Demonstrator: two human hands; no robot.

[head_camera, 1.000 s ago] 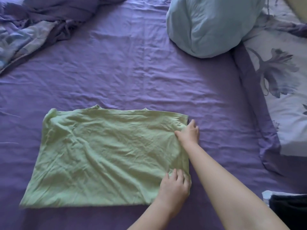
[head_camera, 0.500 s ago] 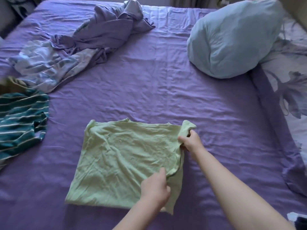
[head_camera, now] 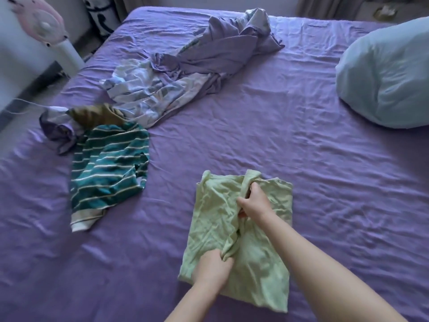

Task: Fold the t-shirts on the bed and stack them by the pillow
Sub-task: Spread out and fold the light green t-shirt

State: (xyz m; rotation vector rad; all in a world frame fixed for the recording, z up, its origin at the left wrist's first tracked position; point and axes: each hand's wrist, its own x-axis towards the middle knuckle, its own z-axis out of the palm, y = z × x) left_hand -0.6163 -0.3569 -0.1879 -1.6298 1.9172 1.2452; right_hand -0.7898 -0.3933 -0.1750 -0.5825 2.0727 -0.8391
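A light green t-shirt (head_camera: 213,212) lies partly folded on the purple bed sheet (head_camera: 278,145), near the front. My right hand (head_camera: 254,203) grips its far edge, lifted and carried over the middle of the shirt. My left hand (head_camera: 212,268) pinches the near end of the same edge. A green and white striped t-shirt (head_camera: 109,175) lies crumpled to the left. An olive-brown garment (head_camera: 95,113) peeks out behind it. The pale blue pillow (head_camera: 385,77) sits at the far right.
A bunched purple and floral duvet (head_camera: 192,66) lies across the far middle of the bed. A pink fan on a white stand (head_camera: 50,31) is off the bed's far left corner. Bare sheet lies between the green shirt and the pillow.
Both hands lifted the green shirt's right edge and carried it leftward over the shirt, halving its width. The view has risen, showing the striped shirt and duvet.
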